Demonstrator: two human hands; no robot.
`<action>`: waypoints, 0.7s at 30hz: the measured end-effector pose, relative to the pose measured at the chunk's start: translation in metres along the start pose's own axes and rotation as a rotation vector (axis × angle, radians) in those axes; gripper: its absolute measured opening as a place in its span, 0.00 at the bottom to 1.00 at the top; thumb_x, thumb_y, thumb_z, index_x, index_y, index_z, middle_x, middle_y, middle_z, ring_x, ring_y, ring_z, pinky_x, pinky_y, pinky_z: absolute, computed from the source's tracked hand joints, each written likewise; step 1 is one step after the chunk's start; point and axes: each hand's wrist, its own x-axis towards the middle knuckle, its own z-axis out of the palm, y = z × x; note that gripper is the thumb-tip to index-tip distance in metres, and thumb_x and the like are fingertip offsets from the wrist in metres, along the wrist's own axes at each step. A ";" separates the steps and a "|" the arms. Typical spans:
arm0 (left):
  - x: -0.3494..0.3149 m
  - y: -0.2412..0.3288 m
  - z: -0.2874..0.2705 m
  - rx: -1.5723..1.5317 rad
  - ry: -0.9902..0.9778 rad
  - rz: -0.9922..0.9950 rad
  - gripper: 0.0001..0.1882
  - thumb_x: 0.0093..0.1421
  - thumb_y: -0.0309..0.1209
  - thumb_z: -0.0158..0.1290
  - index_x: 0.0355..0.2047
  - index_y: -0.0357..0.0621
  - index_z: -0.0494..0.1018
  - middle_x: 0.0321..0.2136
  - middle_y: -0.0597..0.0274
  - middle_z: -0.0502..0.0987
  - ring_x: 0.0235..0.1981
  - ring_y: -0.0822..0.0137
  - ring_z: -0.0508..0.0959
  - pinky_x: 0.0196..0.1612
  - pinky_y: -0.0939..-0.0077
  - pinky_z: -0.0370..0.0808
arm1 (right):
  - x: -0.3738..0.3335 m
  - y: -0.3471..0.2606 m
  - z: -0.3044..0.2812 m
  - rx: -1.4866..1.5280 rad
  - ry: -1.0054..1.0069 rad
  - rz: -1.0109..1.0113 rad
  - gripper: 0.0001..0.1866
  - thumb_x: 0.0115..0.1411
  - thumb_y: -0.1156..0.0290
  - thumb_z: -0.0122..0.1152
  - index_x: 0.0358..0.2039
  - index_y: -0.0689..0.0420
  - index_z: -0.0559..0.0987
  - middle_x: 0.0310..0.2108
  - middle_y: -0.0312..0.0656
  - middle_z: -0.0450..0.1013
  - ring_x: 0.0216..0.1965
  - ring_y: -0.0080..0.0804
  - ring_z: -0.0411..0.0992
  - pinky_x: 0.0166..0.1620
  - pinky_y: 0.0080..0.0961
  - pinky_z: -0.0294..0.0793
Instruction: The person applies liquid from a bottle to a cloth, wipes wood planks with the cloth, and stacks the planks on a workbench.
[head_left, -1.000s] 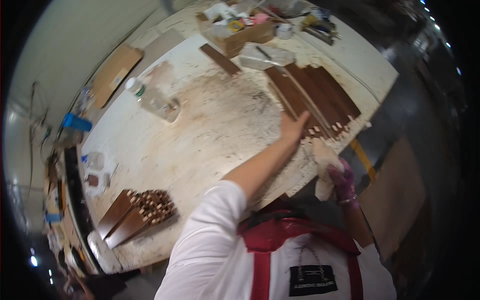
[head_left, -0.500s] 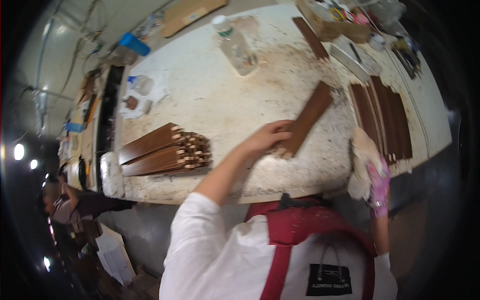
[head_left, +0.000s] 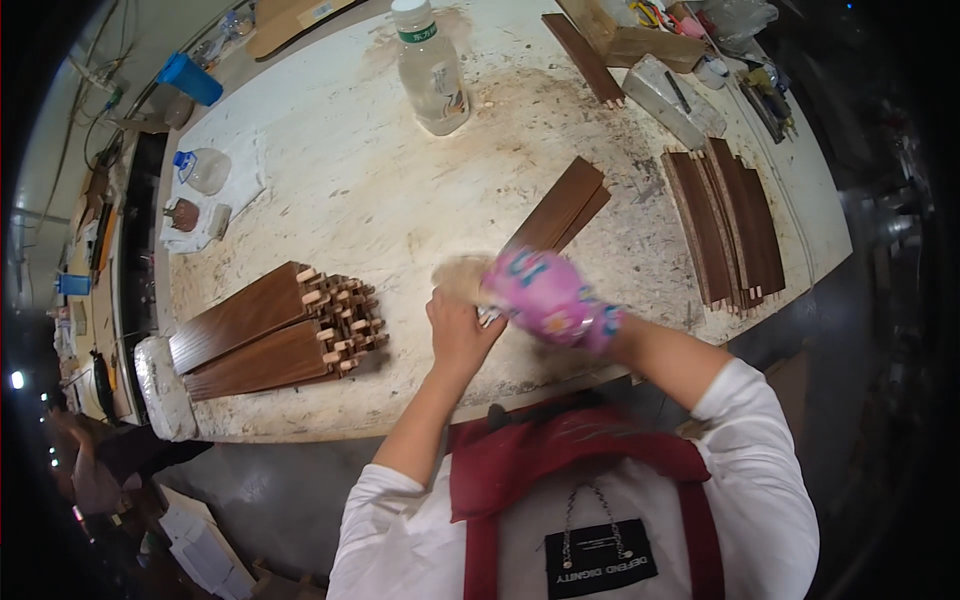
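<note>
Two dark brown wooden slats [head_left: 562, 205] lie slanted at the middle of the table, their near ends hidden under my hands. My left hand [head_left: 462, 325] is bare and closed around those near ends, its fingers partly covered. My right hand [head_left: 540, 295], in a pink patterned glove and blurred, is closed on a cream rag [head_left: 462, 277]. The rag presses against the near ends beside my left fingers. To the left sits a pile of brown slats [head_left: 255, 345] with pale pegs at their right ends. More slats [head_left: 725, 225] lie side by side on the right.
A clear plastic bottle [head_left: 432, 75] stands at the far middle. One slat [head_left: 585, 60] lies near a cardboard box [head_left: 640, 45] and a plastic-wrapped block [head_left: 672, 100]. A wrapped white bundle [head_left: 165, 388] is at the left edge; a clear jug [head_left: 205, 170] lies behind.
My right hand has come from the slats on the right to the middle, bringing the rag to the slats under my left hand. The whole view has shifted.
</note>
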 end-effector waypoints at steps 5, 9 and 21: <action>0.000 0.006 -0.010 -0.089 0.024 -0.063 0.31 0.44 0.35 0.62 0.49 0.42 0.65 0.46 0.54 0.67 0.49 0.53 0.65 0.50 0.61 0.60 | -0.019 0.123 -0.044 -0.218 0.116 0.535 0.08 0.56 0.67 0.49 0.35 0.55 0.72 0.28 0.46 0.72 0.29 0.42 0.74 0.31 0.38 0.75; 0.004 0.002 -0.002 -0.081 0.010 -0.089 0.32 0.44 0.34 0.62 0.49 0.43 0.65 0.46 0.55 0.67 0.50 0.54 0.65 0.50 0.61 0.60 | -0.012 0.112 -0.084 -0.325 0.232 0.675 0.09 0.57 0.70 0.47 0.37 0.54 0.73 0.30 0.47 0.72 0.26 0.44 0.72 0.30 0.38 0.74; 0.006 0.004 -0.006 -0.106 0.018 -0.052 0.30 0.43 0.33 0.62 0.48 0.44 0.66 0.45 0.56 0.68 0.48 0.54 0.66 0.48 0.61 0.61 | -0.046 0.168 -0.089 -0.342 0.302 0.814 0.14 0.56 0.61 0.54 0.39 0.56 0.74 0.37 0.51 0.73 0.35 0.48 0.73 0.38 0.38 0.73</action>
